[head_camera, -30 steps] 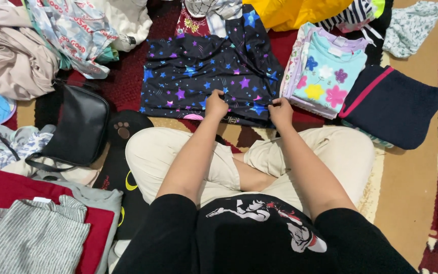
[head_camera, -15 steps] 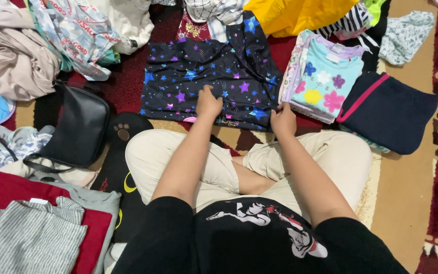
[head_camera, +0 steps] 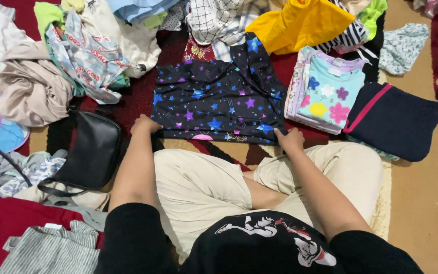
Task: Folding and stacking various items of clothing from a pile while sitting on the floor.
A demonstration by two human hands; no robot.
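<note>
A dark navy garment with coloured stars [head_camera: 218,101] lies spread flat on the patterned carpet in front of my crossed legs. My left hand [head_camera: 145,125] grips its near left corner. My right hand [head_camera: 290,139] pinches its near right corner. Both hands hold the bottom edge, one at each end. A sleeve of the garment runs up towards the yellow cloth [head_camera: 300,23] at the back.
Right of it lie a folded turquoise flowered shirt [head_camera: 325,89] and a folded navy piece with a pink stripe [head_camera: 394,122]. A black handbag [head_camera: 89,152] sits at my left. Loose clothes [head_camera: 67,56] are heaped at back left; a striped grey top [head_camera: 51,248] lies near left.
My left hand slid from the middle of the bottom edge out to the left corner. My right hand stayed at the right corner. The garment now lies flatter and wider.
</note>
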